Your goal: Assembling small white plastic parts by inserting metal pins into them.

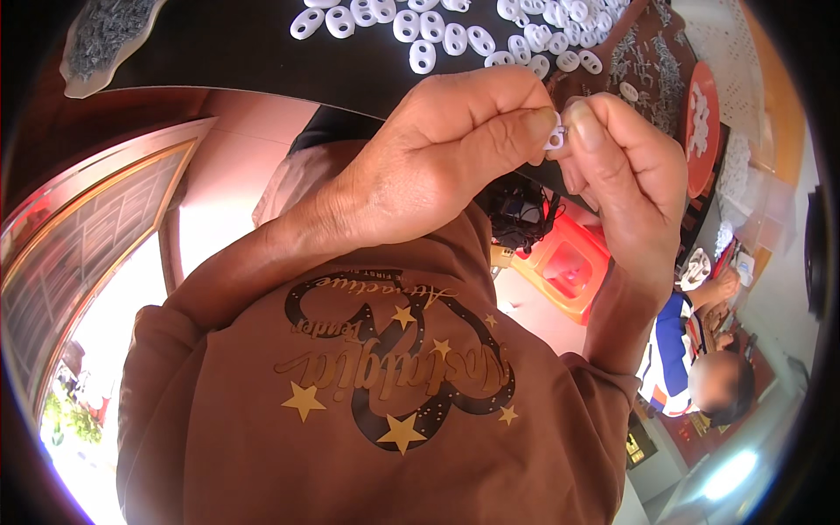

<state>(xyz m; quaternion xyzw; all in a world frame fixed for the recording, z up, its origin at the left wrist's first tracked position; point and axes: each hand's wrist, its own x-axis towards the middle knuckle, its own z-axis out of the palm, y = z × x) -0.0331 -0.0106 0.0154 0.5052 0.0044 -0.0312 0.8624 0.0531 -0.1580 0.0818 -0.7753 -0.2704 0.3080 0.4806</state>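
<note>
Between my two thumbs, just off the table's near edge, is a small white plastic piece point(555, 138) with holes, like a cord lock part. My left hand point(464, 149) is closed, its thumb and finger pinching the piece from the left. From the other side my right hand point(626, 157) grips it, also closed, the thumb tip against the piece. The fingers cover much of it. Just beyond my hands, many white oval two-hole cord lock pieces point(455, 38) lie on the black tabletop point(219, 48). Small metal springs point(643, 61) are scattered on a brown surface beside them.
A pale container heaped with springs point(109, 35) stands at the far left. At the right, a red-orange plate point(705, 144) holds small white parts. Below the table are a red plastic stool point(569, 262) and dark cables point(522, 214). Another person point(678, 350) sits farther right.
</note>
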